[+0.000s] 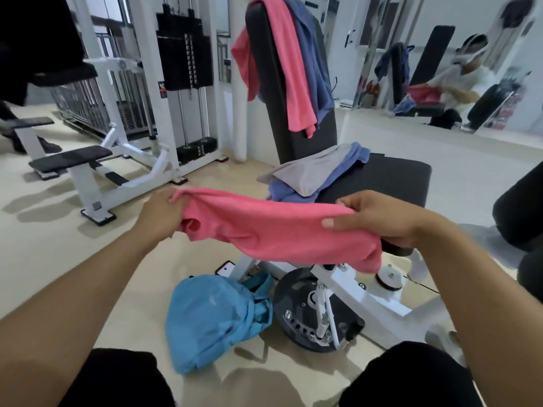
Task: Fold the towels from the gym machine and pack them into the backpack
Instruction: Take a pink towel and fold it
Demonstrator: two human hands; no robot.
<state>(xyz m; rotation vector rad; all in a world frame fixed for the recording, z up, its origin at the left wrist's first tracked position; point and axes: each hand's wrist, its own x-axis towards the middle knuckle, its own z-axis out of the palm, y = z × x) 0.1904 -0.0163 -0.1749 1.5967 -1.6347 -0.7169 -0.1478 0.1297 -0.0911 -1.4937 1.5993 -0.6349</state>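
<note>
A pink towel (273, 227) hangs stretched between my two hands, in front of the gym machine's black seat (390, 180). My left hand (157, 214) grips its left end and my right hand (379, 218) pinches its right end. Below, a blue backpack (214, 318) lies on the floor between my knees. On the seat rest a grey towel (308, 171) and a blue towel (349, 163) under it. Another pink towel (282, 63) and a blue towel (314, 60) are draped over the black backrest (299, 136).
The machine's white base and black round plate (314, 315) stand right of the backpack. A white bench (70, 160) and a weight stack (185, 60) stand at the left. A wall mirror (440, 60) is at the right rear. A black pad (523, 212) is at the far right.
</note>
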